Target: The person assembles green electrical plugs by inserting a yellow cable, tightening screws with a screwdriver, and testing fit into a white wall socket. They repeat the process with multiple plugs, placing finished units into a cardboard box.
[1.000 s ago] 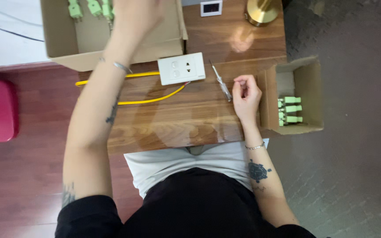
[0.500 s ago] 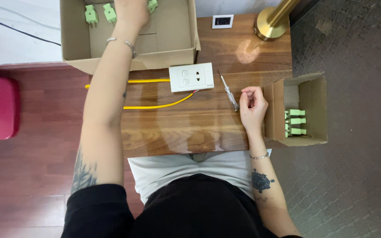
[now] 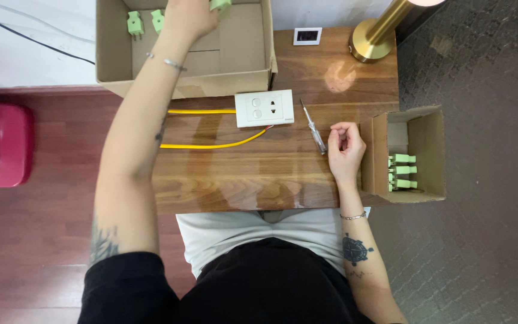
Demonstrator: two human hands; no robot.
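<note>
Nearest the bench's [image 3: 241, 180] front edge, toward its right end, the right hand [image 3: 344, 149] rests loosely curled and holding nothing, just beside a screwdriver [image 3: 314, 129] lying within easy reach. Off the right edge sits a small cardboard box [image 3: 430, 150] with green plugs [image 3: 401, 171] stacked inside. Mid-bench, a white socket plate [image 3: 264, 108] lies face up, yellow cable [image 3: 211, 144] trailing left. At the far edge, the left hand [image 3: 188, 15] reaches into a large cardboard box [image 3: 241, 54], fingers closed on a green plug [image 3: 220, 5]; two more plugs [image 3: 142, 21] lie near.
</note>
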